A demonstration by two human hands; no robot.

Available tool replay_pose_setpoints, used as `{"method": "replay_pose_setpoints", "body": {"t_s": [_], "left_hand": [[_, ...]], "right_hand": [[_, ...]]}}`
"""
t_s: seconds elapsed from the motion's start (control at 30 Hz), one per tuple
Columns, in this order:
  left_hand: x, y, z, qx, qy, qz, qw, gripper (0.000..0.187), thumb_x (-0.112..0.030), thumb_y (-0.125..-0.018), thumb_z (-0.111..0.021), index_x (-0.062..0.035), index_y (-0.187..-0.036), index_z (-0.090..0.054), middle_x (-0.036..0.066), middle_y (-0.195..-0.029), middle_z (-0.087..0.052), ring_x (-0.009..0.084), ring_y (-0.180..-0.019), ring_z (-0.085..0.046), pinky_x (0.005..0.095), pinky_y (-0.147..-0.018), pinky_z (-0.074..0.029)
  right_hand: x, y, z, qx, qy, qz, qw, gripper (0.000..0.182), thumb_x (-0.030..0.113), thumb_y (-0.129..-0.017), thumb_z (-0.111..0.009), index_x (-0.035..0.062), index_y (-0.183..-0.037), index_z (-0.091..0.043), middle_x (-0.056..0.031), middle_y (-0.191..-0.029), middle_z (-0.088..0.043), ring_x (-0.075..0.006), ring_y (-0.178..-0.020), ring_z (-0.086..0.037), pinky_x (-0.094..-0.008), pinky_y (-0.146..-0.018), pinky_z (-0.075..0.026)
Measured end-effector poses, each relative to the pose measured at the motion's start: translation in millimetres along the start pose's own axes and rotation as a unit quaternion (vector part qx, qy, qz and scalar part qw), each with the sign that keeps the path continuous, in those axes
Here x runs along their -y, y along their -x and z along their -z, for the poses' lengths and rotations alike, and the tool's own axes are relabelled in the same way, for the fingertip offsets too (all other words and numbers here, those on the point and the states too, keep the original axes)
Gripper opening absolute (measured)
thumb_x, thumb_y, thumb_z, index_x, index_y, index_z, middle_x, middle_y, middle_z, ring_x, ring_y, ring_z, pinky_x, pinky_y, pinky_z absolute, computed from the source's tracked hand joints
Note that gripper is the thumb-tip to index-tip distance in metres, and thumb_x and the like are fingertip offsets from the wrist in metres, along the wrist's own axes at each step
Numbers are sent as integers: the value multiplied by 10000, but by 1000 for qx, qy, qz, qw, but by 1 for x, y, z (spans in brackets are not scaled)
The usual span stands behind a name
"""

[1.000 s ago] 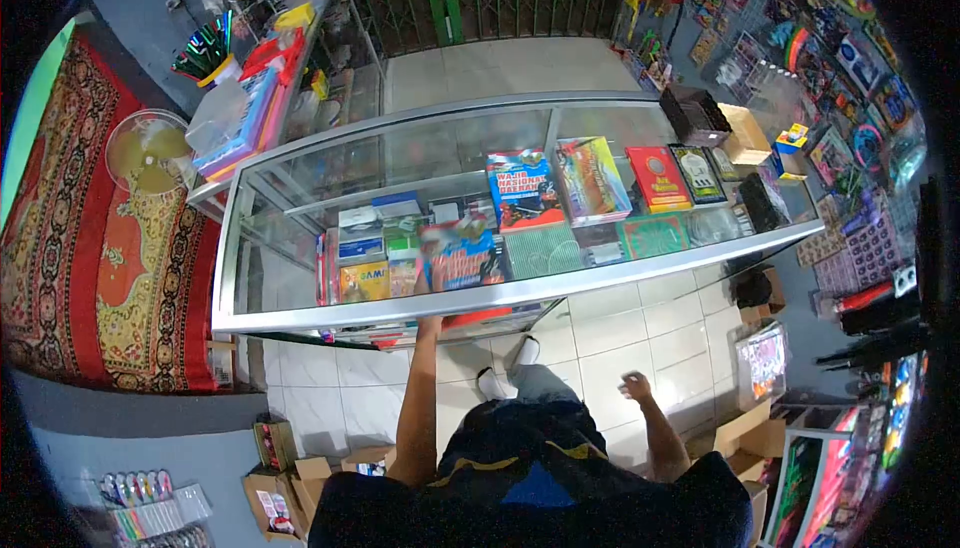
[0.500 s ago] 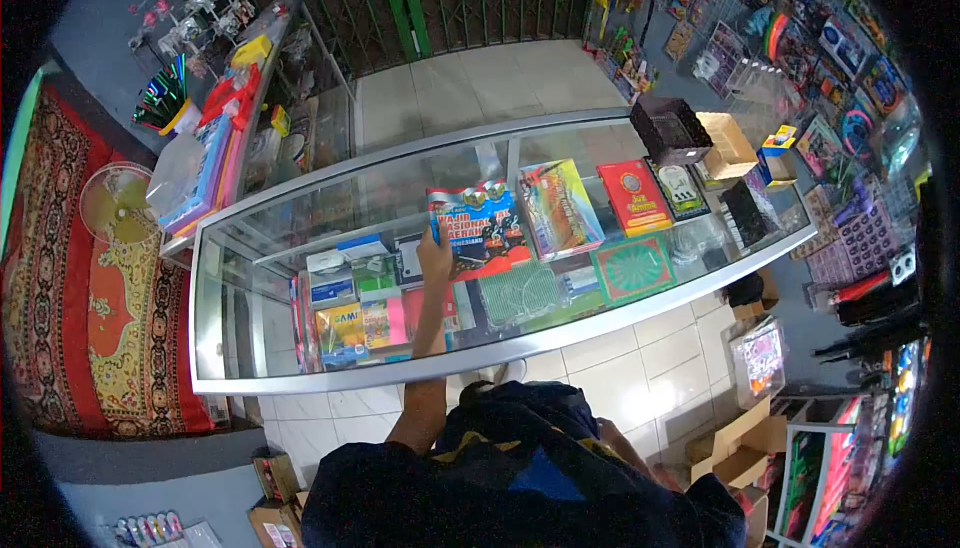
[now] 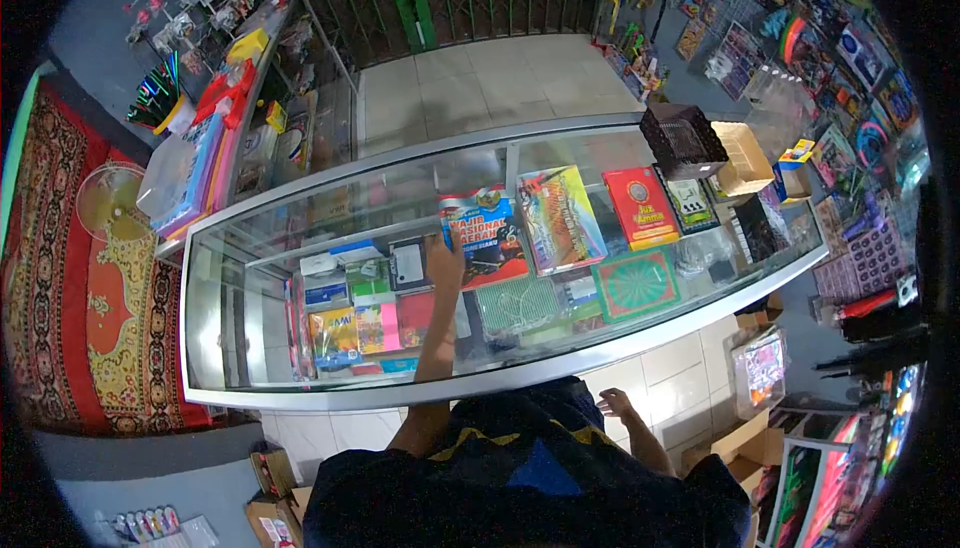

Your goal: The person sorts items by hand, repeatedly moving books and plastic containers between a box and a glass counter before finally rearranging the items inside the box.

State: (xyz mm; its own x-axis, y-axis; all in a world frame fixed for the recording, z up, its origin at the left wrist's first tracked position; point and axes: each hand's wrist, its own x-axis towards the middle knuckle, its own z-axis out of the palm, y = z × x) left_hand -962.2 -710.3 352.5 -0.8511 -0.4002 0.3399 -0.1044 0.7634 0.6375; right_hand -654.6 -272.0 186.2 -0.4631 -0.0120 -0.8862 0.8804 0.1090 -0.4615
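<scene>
My left hand [image 3: 444, 258] reaches over the glass display counter [image 3: 330, 395], its fingers closed on the left edge of a songbook [image 3: 492, 238] with a blue and red cover. Right of it on the glass lies a stack of colourful books [image 3: 562, 218]. A red book [image 3: 640, 208] is farther right. My right hand [image 3: 618, 405] hangs below the counter's near edge, fingers apart, holding nothing. Through the glass near my left forearm show a yellow and blue pack [image 3: 334, 336] and a green striped item [image 3: 515, 306].
A dark basket [image 3: 682, 148] and a cream basket [image 3: 741, 160] stand at the counter's right end. A side shelf with plastic folders [image 3: 190, 183] is at left. Cardboard boxes [image 3: 748, 445] sit low at right. A green-barred folding gate [image 3: 415, 8] is at the back.
The view has shifted slightly. My left hand and the songbook sit a little farther right and lower. My right hand has come up from beside my body into clearer view.
</scene>
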Motion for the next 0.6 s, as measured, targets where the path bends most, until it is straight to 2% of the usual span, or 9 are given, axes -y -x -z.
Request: {"method": "replay_pose_setpoints", "body": {"t_s": [0.07,0.1,0.2,0.23,0.33,0.37,0.47,0.57,0.6], "left_hand": [[-9,3,1,-6,-1,6,1000,443,-383,-846,-447,10,-1037,-519,265,-1041,-484,405,-937,-491,439,-776,-417],[-24,3,13,1,7,18,1000,433,-368,-847,-451,6,-1055,-516,267,-1053,-478,406,-945,-486,439,-794,-410],[-30,3,15,-11,29,9,999,414,-336,-854,-454,4,-1085,-508,263,-1060,-478,406,-949,-477,432,-822,-394],[-27,2,12,-22,35,-2,999,409,-327,-858,-454,5,-1091,-505,260,-1058,-481,406,-947,-474,428,-827,-389],[3,-4,-4,-20,104,-27,994,442,-317,-848,-485,32,-1119,-461,250,-1061,-458,373,-947,-482,396,-810,-407],[12,-2,0,27,136,-2,990,442,-306,-856,-485,43,-1126,-451,251,-1056,-455,335,-982,-465,388,-835,-375],[10,4,12,-21,333,91,938,438,-289,-869,-470,44,-1151,-439,253,-1063,-466,310,-983,-468,403,-842,-367],[7,-2,10,51,313,88,944,411,-258,-877,-450,19,-1179,-427,241,-1153,-426,309,-1028,-463,387,-857,-370],[3,-2,10,76,307,88,944,403,-248,-879,-444,10,-1188,-423,237,-1184,-413,309,-1043,-461,381,-862,-371]], "right_hand": [[-11,-13,8,34,-12,16,999,270,295,-809,-574,114,-992,-493,-115,-775,-634,-190,-600,-592,-320,-494,-470],[-1,-4,1,4,17,1,1000,275,291,-804,-583,114,-996,-498,-118,-776,-634,-194,-599,-593,-326,-492,-470],[-12,-21,3,47,-41,-15,998,290,301,-802,-586,105,-998,-501,-125,-791,-633,-195,-598,-593,-326,-497,-473],[6,0,-11,2,43,-3,999,303,310,-801,-586,91,-994,-506,-114,-778,-626,-193,-591,-589,-323,-501,-475],[10,6,-23,-4,80,14,997,293,300,-806,-581,89,-997,-511,-91,-749,-614,-183,-588,-585,-322,-502,-476],[9,6,-24,10,44,19,999,295,295,-797,-591,91,-998,-518,-70,-735,-605,-172,-594,-582,-322,-501,-476],[-12,-4,-24,9,20,92,996,284,285,-790,-592,89,-986,-530,-64,-743,-602,-162,-595,-577,-308,-490,-474],[-37,-20,-27,-22,31,72,997,246,281,-804,-557,100,-970,-545,-49,-722,-587,-156,-583,-568,-291,-474,-468],[-57,-32,-22,-4,28,79,996,227,273,-811,-542,108,-965,-549,-44,-714,-581,-153,-578,-565,-285,-471,-465]]}}
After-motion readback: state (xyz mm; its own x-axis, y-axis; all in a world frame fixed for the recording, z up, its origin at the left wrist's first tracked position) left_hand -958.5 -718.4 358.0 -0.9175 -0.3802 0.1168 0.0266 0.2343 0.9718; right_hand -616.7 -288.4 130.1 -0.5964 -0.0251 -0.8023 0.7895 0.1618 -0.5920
